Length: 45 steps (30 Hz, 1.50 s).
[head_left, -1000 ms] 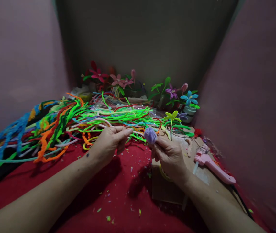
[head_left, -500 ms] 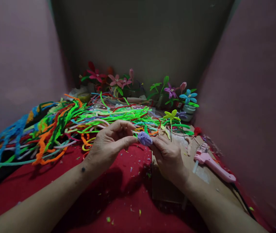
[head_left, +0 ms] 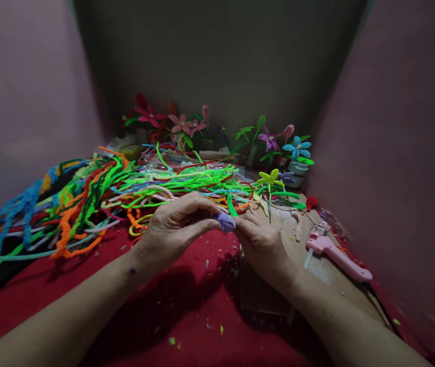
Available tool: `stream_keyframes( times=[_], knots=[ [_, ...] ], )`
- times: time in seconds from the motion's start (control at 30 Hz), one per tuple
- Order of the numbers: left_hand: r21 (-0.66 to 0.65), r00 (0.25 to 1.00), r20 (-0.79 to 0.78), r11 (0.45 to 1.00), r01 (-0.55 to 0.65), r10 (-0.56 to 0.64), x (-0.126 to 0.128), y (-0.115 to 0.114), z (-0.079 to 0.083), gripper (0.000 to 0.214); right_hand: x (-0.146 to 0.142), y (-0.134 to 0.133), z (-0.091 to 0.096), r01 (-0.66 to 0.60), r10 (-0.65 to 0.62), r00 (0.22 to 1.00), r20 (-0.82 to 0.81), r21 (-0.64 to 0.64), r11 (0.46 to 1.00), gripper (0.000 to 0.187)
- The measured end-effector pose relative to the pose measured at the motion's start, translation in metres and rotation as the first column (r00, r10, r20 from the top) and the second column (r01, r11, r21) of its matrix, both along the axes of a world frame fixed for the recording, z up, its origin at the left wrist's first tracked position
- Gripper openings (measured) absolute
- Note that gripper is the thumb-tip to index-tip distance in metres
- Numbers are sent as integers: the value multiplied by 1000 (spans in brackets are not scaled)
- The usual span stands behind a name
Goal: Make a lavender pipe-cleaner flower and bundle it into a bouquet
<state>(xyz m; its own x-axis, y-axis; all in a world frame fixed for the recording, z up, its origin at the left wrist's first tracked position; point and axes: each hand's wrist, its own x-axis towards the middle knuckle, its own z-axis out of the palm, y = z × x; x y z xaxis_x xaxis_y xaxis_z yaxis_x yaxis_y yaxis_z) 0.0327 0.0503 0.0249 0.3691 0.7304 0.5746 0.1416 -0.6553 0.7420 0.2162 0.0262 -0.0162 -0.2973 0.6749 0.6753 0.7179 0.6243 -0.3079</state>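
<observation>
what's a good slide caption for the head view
Left hand and right hand hold a purple fuzzy piece above a red surface.

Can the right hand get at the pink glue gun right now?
Probably yes: the pink glue gun lies on the cardboard right of the right hand, nothing visibly blocking it, though that hand pinches the purple fuzzy bud.

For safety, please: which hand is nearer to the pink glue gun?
Right. The right hand is left of the pink glue gun, not touching; the left hand is farther left, at the purple chenille bud.
</observation>
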Motion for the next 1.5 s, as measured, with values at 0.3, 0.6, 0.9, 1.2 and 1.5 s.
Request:
stream_keyframes(
  times=[0.3, 0.6, 0.9, 1.2, 1.5],
  knots=[
    [-106, 994, -104, 994, -29, 18, -5, 5, 3, 3, -2, 2, -3, -57, 40, 992, -122, -137, 989, 18],
    [-419, 991, -29, 902, 104, -128, -16, 19, 3, 13, -2, 2, 9, -312, 101, 906, -412, -486, 817, 20],
    [-499, 988, 42, 853, 150, -149, -15, 21, 3, 10, -3, 1, 15, -356, 43, 890, -453, -636, 685, 26],
    [-478, 972, -12, 855, 202, -236, -16, 17, 5, 7, -1, 4, 11, -345, -13, 900, -436, -731, 589, 15],
    [-413, 974, 114, 883, 224, -194, -19, 19, 7, 18, 0, 1, 11, -208, 102, 944, -314, -326, 922, 19]
  ],
)
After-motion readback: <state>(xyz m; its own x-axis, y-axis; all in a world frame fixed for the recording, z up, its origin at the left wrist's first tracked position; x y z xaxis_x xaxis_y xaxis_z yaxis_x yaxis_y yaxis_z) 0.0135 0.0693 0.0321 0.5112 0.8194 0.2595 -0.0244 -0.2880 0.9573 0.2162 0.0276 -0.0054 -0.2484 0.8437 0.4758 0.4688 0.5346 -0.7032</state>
